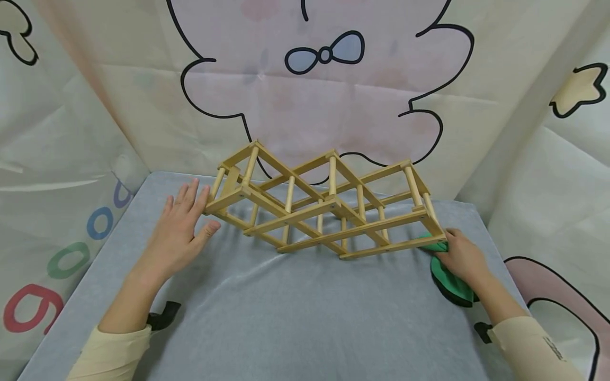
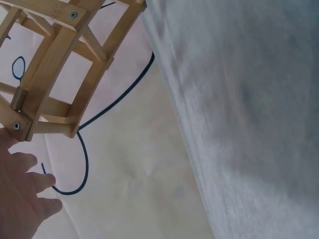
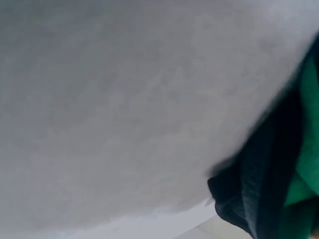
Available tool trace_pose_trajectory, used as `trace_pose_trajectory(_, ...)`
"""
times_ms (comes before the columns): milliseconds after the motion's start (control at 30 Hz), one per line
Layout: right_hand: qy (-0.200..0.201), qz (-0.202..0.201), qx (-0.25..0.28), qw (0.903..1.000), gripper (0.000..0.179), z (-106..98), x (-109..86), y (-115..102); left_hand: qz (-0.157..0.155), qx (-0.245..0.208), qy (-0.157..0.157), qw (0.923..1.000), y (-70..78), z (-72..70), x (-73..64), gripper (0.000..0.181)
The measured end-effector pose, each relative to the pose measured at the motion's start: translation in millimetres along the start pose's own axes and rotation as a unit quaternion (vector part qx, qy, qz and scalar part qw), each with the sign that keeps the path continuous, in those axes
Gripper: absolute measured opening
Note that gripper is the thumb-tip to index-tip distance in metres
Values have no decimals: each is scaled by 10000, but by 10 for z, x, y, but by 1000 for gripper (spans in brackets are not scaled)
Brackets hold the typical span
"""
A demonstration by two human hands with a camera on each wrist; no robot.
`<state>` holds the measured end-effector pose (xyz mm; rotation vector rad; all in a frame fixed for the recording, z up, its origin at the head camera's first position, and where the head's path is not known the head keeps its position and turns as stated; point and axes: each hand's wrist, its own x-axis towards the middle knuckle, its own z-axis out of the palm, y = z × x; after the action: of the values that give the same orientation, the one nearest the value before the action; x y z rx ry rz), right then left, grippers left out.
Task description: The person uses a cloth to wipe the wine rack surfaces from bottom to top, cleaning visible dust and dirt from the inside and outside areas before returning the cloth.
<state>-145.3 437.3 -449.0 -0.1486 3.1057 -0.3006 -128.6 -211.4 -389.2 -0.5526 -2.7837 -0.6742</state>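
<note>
A slatted wooden rack (image 1: 292,217) of crossed bars and round dowels, like a folding wine rack, stretches across the middle of the table. At its left end my left hand (image 1: 178,233) has its fingers extended, fingertips right at the end bar. In the left wrist view that hand (image 2: 22,191) is beside the rack's screwed corner (image 2: 52,74). My right hand (image 1: 462,256) grips a green cloth (image 1: 450,280) with a black edge at the rack's right front corner. Part of the cloth lies over the lower bar there; the fingertips are hidden. The right wrist view shows the cloth's black-and-green folds (image 3: 309,134).
The table (image 1: 295,317) is covered in pale blue-grey fabric. Behind it hangs a printed curtain (image 1: 333,100) with a cartoon figure, close to the rack's back. Printed side curtains (image 1: 62,174) border the left and right edges.
</note>
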Motion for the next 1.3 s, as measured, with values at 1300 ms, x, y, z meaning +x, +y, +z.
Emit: trace_pose_trajectory(1300, 3476, -1525, 9, 9252, 85, -584, -713, -424, 1667, -172, 2226, 9604, 16, 168, 13, 65)
